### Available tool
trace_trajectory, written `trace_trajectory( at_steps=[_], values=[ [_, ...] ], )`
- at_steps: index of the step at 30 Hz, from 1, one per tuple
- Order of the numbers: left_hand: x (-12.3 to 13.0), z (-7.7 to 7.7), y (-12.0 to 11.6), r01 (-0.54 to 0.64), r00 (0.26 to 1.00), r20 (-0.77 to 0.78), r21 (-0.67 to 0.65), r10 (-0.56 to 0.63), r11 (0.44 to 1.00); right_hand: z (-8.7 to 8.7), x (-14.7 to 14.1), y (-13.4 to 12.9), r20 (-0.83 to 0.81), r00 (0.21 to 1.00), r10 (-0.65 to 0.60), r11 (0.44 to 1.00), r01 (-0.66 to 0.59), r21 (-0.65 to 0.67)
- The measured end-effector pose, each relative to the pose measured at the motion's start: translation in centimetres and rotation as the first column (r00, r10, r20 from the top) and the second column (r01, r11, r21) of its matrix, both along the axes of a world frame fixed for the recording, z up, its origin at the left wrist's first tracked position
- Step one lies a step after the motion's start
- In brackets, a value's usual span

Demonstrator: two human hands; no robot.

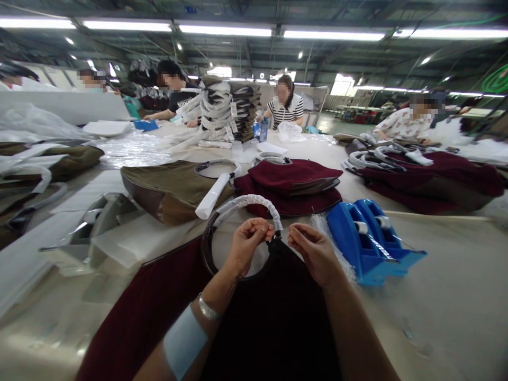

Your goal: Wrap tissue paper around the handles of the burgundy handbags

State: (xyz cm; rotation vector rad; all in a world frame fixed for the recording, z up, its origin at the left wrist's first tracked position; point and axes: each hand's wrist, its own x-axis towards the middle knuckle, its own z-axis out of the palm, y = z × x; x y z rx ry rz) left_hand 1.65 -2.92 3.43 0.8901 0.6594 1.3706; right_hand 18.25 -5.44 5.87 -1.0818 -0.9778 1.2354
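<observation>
A dark maroon bag [146, 307] lies in front of me, its round handle [248, 201] bound in whitish wrapping. My left hand [249, 243] is closed in a pinch beside the right end of the handle, close to a small metal fitting [274, 237]. Just across that fitting, my right hand [315, 253] is also closed, thumb against fingertips. Whatever either pinch holds is too small to make out. The bag's middle appears almost black, and my forearms cover part of it.
Blue tape dispensers [351, 238] stand at right beside thin clear strands [327, 233]; a grey dispenser [109, 233] is at left. Beyond lie an olive bag [170, 185], a white roll [213, 197] and maroon bags [293, 174]. Several co-workers sit around the table behind stacked bags [242, 106].
</observation>
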Motion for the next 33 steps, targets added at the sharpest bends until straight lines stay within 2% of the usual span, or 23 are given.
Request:
trace_trajectory(
  at_steps=[3,6,10,14,18,23,29,33],
  values=[
    [-0.2,-0.1,0.1,-0.029,1.000,0.003,-0.055,0.029,0.998,-0.1,-0.2,0.0,-0.120,0.992,-0.024,1.000,0.026,0.015],
    [-0.2,-0.3,0.2,-0.087,0.995,-0.047,-0.049,0.085,0.995,-0.4,-0.3,0.2,-0.121,0.990,-0.068,0.995,0.076,0.065],
    [-0.2,-0.8,0.3,-0.089,0.989,-0.112,0.027,0.092,0.996,-1.0,-0.5,0.4,0.043,0.991,-0.125,0.990,0.122,0.067],
    [-0.1,-1.0,0.3,-0.010,0.985,-0.170,0.072,0.023,0.997,-1.3,-0.8,0.6,0.296,0.953,-0.057,0.991,0.019,0.131],
    [0.2,-0.9,0.1,0.015,0.972,-0.235,0.100,0.009,0.995,-1.6,-0.9,0.7,0.397,0.918,-0.010,0.992,-0.042,0.122],
    [0.2,-1.0,0.1,0.015,0.974,-0.225,0.087,0.005,0.996,-2.2,-1.0,0.9,0.425,0.902,-0.082,0.986,0.011,0.167],
    [0.3,-1.1,0.4,-0.026,0.982,-0.183,0.077,0.039,0.997,-2.0,-1.3,0.8,0.356,0.933,-0.049,0.992,0.003,0.129],
    [0.4,-1.3,0.4,0.005,0.981,-0.195,0.129,0.020,0.992,-1.9,-1.4,0.7,0.322,0.945,-0.054,0.994,0.022,0.104]
  ],
)
